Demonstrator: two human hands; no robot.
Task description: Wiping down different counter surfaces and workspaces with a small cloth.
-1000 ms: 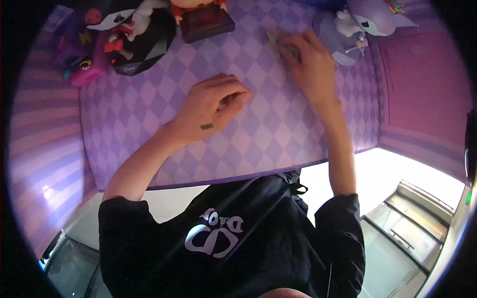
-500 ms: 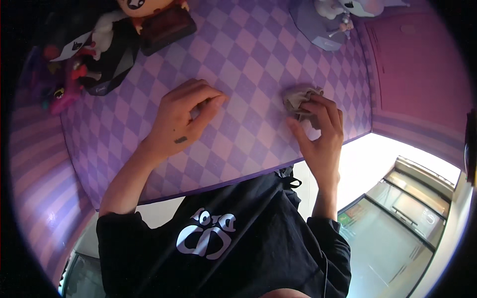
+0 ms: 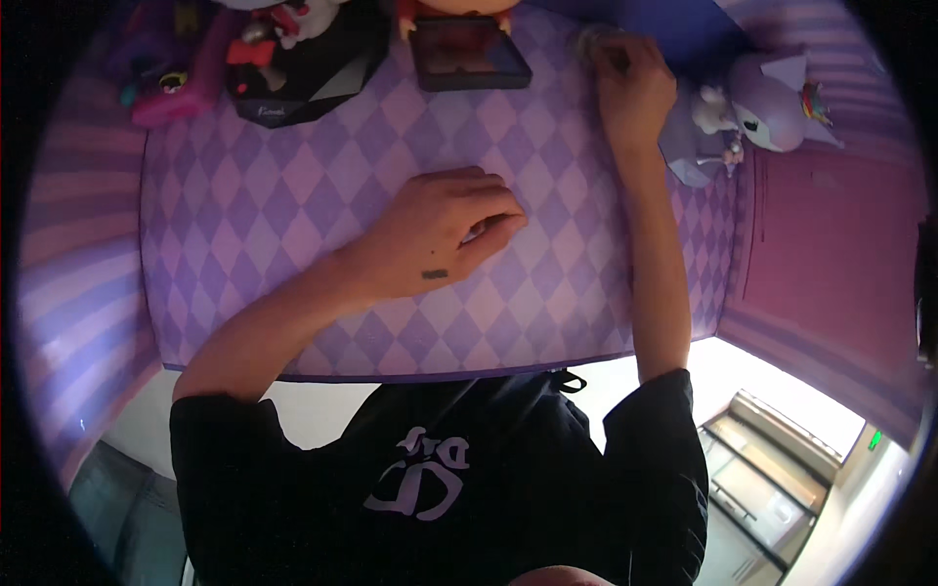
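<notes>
Our left hand (image 3: pixel 454 230) rests near the middle of the counter (image 3: pixel 547 317), its fingers curled inward and the tips of thumb and forefinger drawn together, with a small gap behind them; we see nothing held there. A dark mark shows on the back of that hand. Our right hand (image 3: pixel 635 83) reaches to the far right part of the counter, fingers bent at a gray cloth (image 3: pixel 589 41), which lies at the fingertips beside the dark blue surface (image 3: pixel 689 34) at the back. The hand covers most of the cloth, so we cannot tell whether the fingers pinch it or only press on it. Just to the right of our right wrist stands a pale purple figure (image 3: pixel 772 107). Toward the back, between our hands and further off, sits a dark, shallow tray (image 3: pixel 469 54) with an orange-red figure behind it, cut off by the upper edge. To its left is a black faceted stand (image 3: pixel 318 83) carrying small white and red figures, and beside that a pink toy (image 3: pixel 181 103). The counter wears a purple diamond pattern, and our black shirt (image 3: pixel 293 498) fills the near side.
</notes>
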